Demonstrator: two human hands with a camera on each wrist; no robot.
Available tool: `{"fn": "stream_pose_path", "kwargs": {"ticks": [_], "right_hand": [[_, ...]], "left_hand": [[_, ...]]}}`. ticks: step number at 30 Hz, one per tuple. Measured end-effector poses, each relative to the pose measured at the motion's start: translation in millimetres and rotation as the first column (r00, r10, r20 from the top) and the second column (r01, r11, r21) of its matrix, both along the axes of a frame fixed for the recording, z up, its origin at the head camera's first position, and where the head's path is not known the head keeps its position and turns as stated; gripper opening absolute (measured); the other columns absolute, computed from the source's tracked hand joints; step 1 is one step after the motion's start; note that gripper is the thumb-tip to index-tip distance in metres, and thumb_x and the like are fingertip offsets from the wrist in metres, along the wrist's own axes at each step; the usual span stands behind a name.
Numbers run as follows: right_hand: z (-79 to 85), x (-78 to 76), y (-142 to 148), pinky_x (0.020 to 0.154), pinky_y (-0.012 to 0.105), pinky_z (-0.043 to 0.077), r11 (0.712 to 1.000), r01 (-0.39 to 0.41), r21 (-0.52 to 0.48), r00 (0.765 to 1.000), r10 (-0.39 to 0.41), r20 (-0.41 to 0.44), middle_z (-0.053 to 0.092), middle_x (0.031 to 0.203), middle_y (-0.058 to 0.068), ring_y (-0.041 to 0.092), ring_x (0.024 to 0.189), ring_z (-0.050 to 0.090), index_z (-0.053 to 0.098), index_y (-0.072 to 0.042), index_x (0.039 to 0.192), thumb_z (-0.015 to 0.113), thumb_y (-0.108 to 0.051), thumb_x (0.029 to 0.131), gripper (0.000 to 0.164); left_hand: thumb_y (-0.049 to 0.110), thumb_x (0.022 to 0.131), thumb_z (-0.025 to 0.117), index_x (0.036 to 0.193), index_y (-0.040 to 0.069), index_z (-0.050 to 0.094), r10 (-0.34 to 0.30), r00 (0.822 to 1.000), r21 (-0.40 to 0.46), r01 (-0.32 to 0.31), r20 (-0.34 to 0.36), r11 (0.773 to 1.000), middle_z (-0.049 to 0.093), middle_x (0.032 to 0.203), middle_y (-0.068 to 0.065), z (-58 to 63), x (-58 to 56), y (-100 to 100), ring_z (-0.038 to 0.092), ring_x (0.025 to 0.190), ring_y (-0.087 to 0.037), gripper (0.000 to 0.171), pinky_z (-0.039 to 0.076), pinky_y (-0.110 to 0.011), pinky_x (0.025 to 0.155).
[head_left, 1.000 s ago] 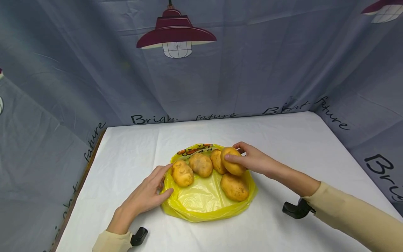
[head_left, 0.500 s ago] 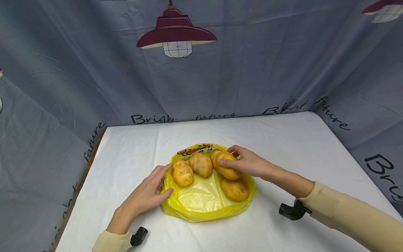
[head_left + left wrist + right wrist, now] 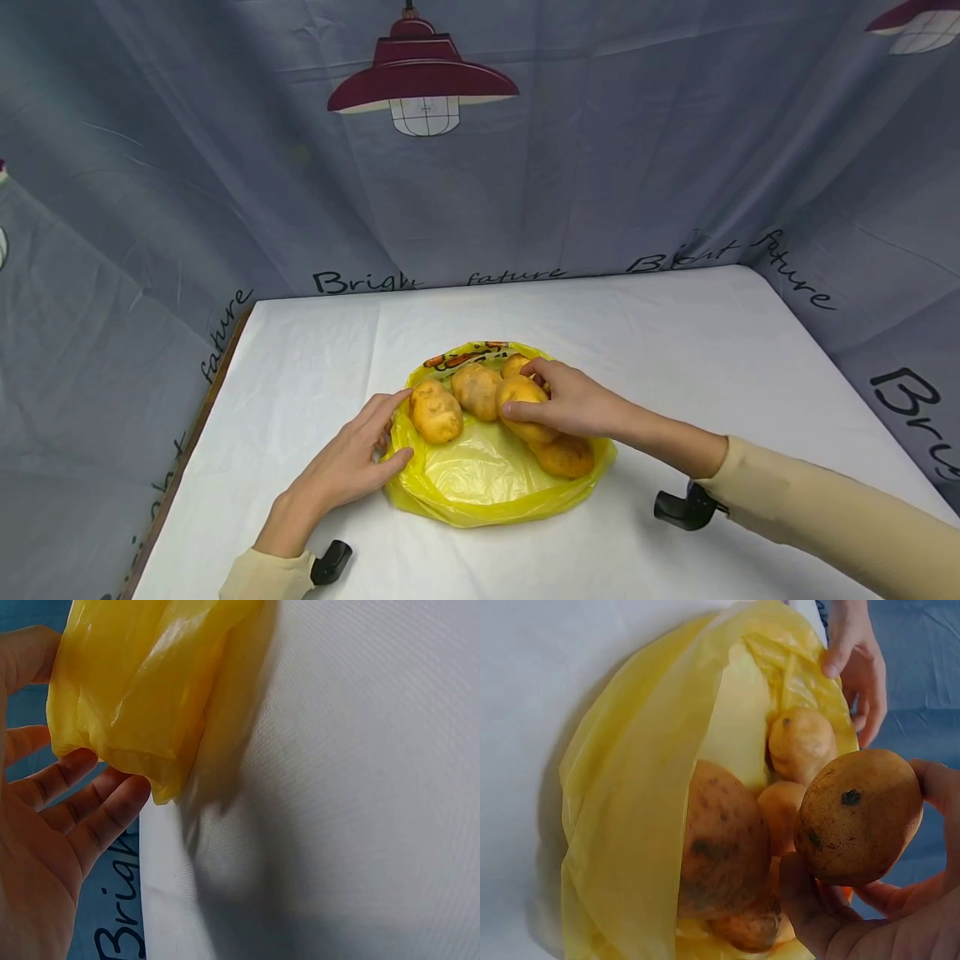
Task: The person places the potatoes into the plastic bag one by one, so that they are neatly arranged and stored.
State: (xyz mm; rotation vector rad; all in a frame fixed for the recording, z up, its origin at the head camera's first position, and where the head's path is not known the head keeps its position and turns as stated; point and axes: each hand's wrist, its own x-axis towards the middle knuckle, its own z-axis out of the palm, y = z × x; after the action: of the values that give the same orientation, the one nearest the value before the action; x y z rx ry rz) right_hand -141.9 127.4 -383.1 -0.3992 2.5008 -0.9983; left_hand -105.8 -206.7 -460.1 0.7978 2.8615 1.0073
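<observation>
A yellow plastic bag lies wide open on the table with several potatoes inside. My right hand grips one potato between thumb and fingers, raised over the bag's right half. Under it a spotted potato is partly hidden. Near the bag's left side rests another potato, beside a greyish potato. One further potato at the back is mostly covered by my right hand. My left hand touches the bag's left side with spread fingers; in the left wrist view the fingertips meet the plastic.
A white cloth covers the table. Grey-blue curtains with printed lamps and lettering hang behind and at both sides. Black wrist cameras sit under both sleeves.
My right hand, holding the potato, has moved left and toward me over the bag. It now covers much of the back potato. My left hand has stayed still.
</observation>
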Motion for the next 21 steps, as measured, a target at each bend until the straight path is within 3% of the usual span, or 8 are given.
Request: {"fn": "stream_pose_path", "kwargs": {"ticks": [6, 10, 16, 21], "right_hand": [[-2.6, 4.4, -11.2, 0.083, 0.036, 0.051, 0.997, -0.076, 0.023, 0.994, 0.077, -0.076, 0.061, 0.11, 0.005, 0.018, 0.095, 0.057, 0.054, -0.001, 0.133, 0.074, -0.048, 0.088, 0.068], [-1.4, 10.3, -19.8, 0.086, 0.035, 0.05, 0.991, -0.102, 0.089, 0.984, 0.113, -0.135, 0.058, 0.118, 0.006, 0.016, 0.098, 0.055, 0.055, -0.003, 0.135, 0.075, -0.049, 0.087, 0.07], [-0.3, 18.7, -29.8, 0.087, 0.037, 0.05, 0.976, -0.134, 0.174, 0.974, 0.161, -0.157, 0.054, 0.124, 0.007, 0.017, 0.097, 0.057, 0.054, -0.007, 0.138, 0.075, -0.052, 0.086, 0.072], [-6.9, 24.4, -37.5, 0.08, 0.037, 0.053, 0.948, -0.206, 0.244, 0.944, 0.258, -0.206, 0.054, 0.122, 0.009, 0.018, 0.088, 0.058, 0.056, -0.009, 0.135, 0.075, -0.051, 0.086, 0.068]], "left_hand": [[0.028, 0.09, 0.072, 0.155, 0.02, 0.039, -0.001, 1.0, 0.003, 0.001, 0.003, 1.0, 0.05, 0.131, 0.009, -0.6, -0.2, 0.0, 0.056, 0.085, -0.013, 0.073, 0.048, -0.025, 0.071], [0.028, 0.089, 0.073, 0.155, 0.019, 0.039, -0.002, 1.0, 0.005, 0.002, -0.001, 1.0, 0.05, 0.133, 0.009, -0.9, -0.3, -0.1, 0.056, 0.085, -0.013, 0.075, 0.048, -0.026, 0.07], [0.027, 0.089, 0.074, 0.155, 0.019, 0.038, -0.005, 1.0, -0.002, 0.005, -0.008, 1.0, 0.05, 0.135, 0.008, -0.3, -0.6, 0.2, 0.056, 0.085, -0.012, 0.076, 0.049, -0.026, 0.071], [0.026, 0.089, 0.074, 0.156, 0.019, 0.037, -0.005, 1.0, -0.001, 0.005, -0.001, 1.0, 0.05, 0.134, 0.007, 0.4, -0.5, 0.5, 0.056, 0.085, -0.012, 0.077, 0.049, -0.026, 0.072]]}}
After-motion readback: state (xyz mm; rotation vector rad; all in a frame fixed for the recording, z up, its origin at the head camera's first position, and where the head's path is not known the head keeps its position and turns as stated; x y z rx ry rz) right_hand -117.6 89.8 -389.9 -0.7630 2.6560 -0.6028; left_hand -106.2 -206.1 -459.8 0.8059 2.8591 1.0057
